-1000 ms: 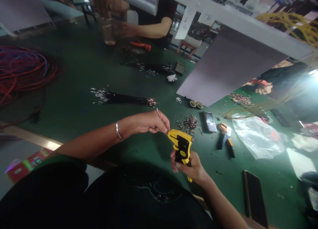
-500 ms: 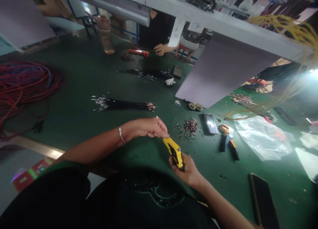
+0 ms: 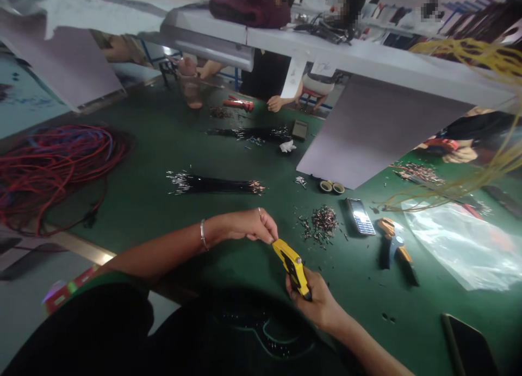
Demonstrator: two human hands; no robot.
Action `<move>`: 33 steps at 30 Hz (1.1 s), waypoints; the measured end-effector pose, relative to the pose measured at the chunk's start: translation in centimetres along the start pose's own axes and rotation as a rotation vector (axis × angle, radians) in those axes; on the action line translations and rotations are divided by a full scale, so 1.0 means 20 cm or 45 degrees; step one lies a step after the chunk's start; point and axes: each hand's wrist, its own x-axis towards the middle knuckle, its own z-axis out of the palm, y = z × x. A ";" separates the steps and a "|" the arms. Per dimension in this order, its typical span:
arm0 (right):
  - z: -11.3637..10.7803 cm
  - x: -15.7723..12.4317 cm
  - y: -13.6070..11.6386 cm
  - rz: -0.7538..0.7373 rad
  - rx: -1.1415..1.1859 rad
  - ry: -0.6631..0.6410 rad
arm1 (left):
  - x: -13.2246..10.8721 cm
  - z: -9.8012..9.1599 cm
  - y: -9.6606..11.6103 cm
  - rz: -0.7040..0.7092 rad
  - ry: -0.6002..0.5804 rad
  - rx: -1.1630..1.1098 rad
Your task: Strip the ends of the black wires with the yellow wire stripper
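Note:
My right hand (image 3: 316, 300) is wrapped round a yellow wire stripper (image 3: 292, 267) with dark inlays, its nose pointing up and left. Thumb and fingertips of my left hand (image 3: 261, 226) are pinched together right at that nose; whatever they hold is too small to make out. Beyond my left hand lies a bundle of black wires (image 3: 220, 185), with silvery ends on the left and copper-coloured ends on the right. A heap of small cut wire bits (image 3: 324, 224) is on the green table (image 3: 142, 175), up and right of the stripper.
To the right are a keypad phone (image 3: 360, 217), an orange-and-blue hand tool (image 3: 395, 245), a clear plastic bag (image 3: 460, 240) and a dark smartphone (image 3: 468, 343). Two tape rolls (image 3: 331, 187) lie by a hanging panel (image 3: 367, 126). Red cables (image 3: 61, 169) coil left. Co-workers' hands (image 3: 275, 103) show across the table.
The view has tilted and shifted, so the whole scene sits lower and further right. Both hands keep the same hold at the stripper's nose and handle.

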 end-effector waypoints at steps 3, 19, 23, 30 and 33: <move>0.00 -0.03 -0.01 0.053 0.007 -0.041 | -0.03 0.02 -0.02 -0.004 0.052 0.037; -0.01 -0.12 -0.06 0.377 0.346 -0.221 | -0.13 0.12 -0.12 0.116 0.107 0.209; -0.02 -0.13 -0.03 0.425 0.506 -0.146 | -0.10 0.12 -0.13 0.077 0.185 0.128; -0.05 -0.13 -0.02 0.266 1.065 -0.218 | -0.10 0.07 -0.05 0.178 0.118 -0.354; -0.05 -0.14 -0.03 0.189 1.213 -0.195 | -0.15 0.06 0.01 0.303 0.138 -0.505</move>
